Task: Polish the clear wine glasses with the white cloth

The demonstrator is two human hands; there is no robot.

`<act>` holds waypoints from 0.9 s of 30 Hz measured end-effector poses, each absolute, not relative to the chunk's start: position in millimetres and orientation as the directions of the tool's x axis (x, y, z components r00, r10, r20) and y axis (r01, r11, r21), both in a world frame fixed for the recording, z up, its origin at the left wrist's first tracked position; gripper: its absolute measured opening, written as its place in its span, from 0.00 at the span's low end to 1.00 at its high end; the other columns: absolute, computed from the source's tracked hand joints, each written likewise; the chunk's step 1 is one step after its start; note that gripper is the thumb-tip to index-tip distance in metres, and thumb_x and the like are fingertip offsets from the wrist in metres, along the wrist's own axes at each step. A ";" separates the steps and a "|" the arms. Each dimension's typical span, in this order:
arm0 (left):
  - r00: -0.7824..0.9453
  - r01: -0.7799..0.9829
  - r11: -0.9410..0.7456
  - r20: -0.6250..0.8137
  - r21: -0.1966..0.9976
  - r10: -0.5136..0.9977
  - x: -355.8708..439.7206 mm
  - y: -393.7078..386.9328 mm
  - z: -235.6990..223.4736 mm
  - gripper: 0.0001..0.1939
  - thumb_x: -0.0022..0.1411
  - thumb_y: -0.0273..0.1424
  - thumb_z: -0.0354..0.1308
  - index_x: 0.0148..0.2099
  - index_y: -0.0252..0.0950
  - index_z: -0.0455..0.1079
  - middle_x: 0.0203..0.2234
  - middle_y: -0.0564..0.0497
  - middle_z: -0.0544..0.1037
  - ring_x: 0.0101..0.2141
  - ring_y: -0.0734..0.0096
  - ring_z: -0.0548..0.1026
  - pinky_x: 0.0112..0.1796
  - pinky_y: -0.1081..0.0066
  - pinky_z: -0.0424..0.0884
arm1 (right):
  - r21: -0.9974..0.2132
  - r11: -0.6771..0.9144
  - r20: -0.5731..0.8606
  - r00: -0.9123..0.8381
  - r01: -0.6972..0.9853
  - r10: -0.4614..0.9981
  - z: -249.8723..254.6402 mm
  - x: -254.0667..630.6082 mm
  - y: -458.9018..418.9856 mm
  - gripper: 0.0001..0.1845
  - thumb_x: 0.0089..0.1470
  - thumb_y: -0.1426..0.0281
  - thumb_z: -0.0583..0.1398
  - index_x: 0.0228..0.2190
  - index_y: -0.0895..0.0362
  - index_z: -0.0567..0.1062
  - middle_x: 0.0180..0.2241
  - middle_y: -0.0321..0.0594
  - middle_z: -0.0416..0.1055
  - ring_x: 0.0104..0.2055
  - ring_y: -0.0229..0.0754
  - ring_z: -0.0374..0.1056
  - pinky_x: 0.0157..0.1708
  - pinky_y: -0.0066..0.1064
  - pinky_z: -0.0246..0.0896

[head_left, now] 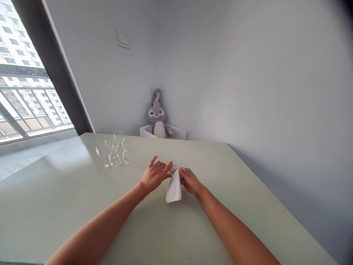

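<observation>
Greenish table (154, 235), white cloth (174, 189) in right grip (191, 180)

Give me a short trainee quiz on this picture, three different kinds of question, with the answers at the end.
1. Multiple choice: what is in the right hand? A) a spoon B) a white cloth C) a pen
2. True or false: the stemmed glasses are to the left of the left hand.
3. Fill in the blank: beyond the table, a plush toy sits in a white ____.

Key: 1. B; 2. True; 3. basket.
</observation>
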State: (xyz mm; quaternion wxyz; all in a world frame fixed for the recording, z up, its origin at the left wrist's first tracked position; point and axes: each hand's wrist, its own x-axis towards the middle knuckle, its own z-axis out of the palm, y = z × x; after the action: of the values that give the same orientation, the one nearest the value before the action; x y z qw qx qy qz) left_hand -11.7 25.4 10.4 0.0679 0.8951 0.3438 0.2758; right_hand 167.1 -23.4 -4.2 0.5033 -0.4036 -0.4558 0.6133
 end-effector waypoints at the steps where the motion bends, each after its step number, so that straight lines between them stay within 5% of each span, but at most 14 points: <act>1: 0.608 0.575 -0.744 0.431 0.339 0.666 -13.9 26.3 8.6 0.21 0.57 0.43 0.51 0.52 0.44 0.64 0.31 0.47 0.75 0.37 0.63 0.71 0.53 0.56 0.51 | -0.984 -0.034 -0.001 -0.185 -0.177 0.983 -2.5 167.0 -24.5 0.20 0.43 0.53 0.60 0.24 0.59 0.72 0.22 0.35 0.67 0.25 0.37 0.63 0.29 0.32 0.60; 4: 0.628 0.527 -0.665 0.286 0.528 0.724 -24.5 31.3 9.8 0.21 0.52 0.47 0.55 0.46 0.44 0.69 0.22 0.51 0.73 0.28 0.67 0.71 0.39 0.67 0.65 | -0.996 0.090 0.085 -0.284 0.003 0.955 8.6 165.6 -31.1 0.16 0.40 0.58 0.64 0.25 0.59 0.75 0.25 0.36 0.69 0.30 0.39 0.65 0.36 0.34 0.61; 9: 0.839 0.356 -0.479 -0.048 0.802 0.542 -38.8 37.6 23.5 0.22 0.56 0.50 0.47 0.30 0.37 0.71 0.18 0.53 0.71 0.18 0.76 0.66 0.22 0.77 0.61 | -0.984 0.177 0.151 -0.494 0.006 0.856 24.7 162.8 -40.7 0.12 0.44 0.62 0.63 0.31 0.56 0.76 0.31 0.37 0.71 0.38 0.41 0.66 0.45 0.38 0.58; 11: 0.778 0.369 -0.556 0.079 0.745 0.623 -37.2 36.4 23.4 0.19 0.54 0.48 0.50 0.35 0.39 0.72 0.21 0.52 0.73 0.22 0.73 0.69 0.26 0.75 0.63 | -0.984 0.176 0.164 -0.439 -0.014 0.883 20.2 165.4 -36.9 0.11 0.43 0.63 0.63 0.29 0.56 0.76 0.30 0.37 0.71 0.36 0.40 0.66 0.44 0.38 0.57; 15: 0.584 0.489 -0.762 0.490 0.423 0.647 -28.0 31.5 10.8 0.18 0.55 0.39 0.54 0.48 0.44 0.68 0.29 0.47 0.74 0.35 0.64 0.70 0.40 0.66 0.63 | -0.989 0.120 0.138 -0.248 -0.085 0.959 2.8 172.6 -23.9 0.14 0.43 0.60 0.63 0.24 0.60 0.76 0.25 0.37 0.69 0.31 0.39 0.64 0.37 0.34 0.59; 19: 0.559 0.506 -0.764 0.523 0.400 0.643 -25.0 30.8 -0.6 0.15 0.57 0.38 0.52 0.46 0.44 0.69 0.25 0.47 0.72 0.32 0.65 0.69 0.38 0.66 0.63 | -0.988 0.089 0.120 -0.263 -0.127 0.957 -0.2 171.3 -22.8 0.18 0.46 0.57 0.60 0.24 0.60 0.75 0.26 0.38 0.68 0.31 0.38 0.62 0.33 0.32 0.57; 23: 0.625 0.455 -0.570 0.211 0.684 0.752 -29.6 36.7 1.4 0.15 0.51 0.43 0.57 0.40 0.42 0.72 0.20 0.53 0.70 0.24 0.71 0.67 0.28 0.72 0.64 | -0.994 0.087 0.101 -0.295 -0.059 0.950 11.1 171.0 -29.8 0.13 0.41 0.61 0.64 0.22 0.60 0.74 0.24 0.34 0.66 0.30 0.36 0.61 0.35 0.31 0.55; 27: 0.833 0.339 -0.300 -0.136 0.892 0.537 -31.3 39.5 7.4 0.20 0.54 0.47 0.51 0.29 0.34 0.71 0.15 0.53 0.69 0.17 0.76 0.65 0.21 0.74 0.63 | -0.999 0.034 0.046 -0.364 -0.039 0.930 13.5 178.0 -29.5 0.14 0.38 0.62 0.66 0.22 0.61 0.75 0.21 0.33 0.64 0.27 0.35 0.59 0.32 0.30 0.54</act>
State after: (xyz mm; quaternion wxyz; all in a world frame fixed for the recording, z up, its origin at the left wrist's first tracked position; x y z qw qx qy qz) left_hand -31.3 39.5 7.4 0.5247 0.8007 0.2735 0.0941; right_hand 178.0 -29.5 13.5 0.4164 -0.3802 -0.5863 0.5817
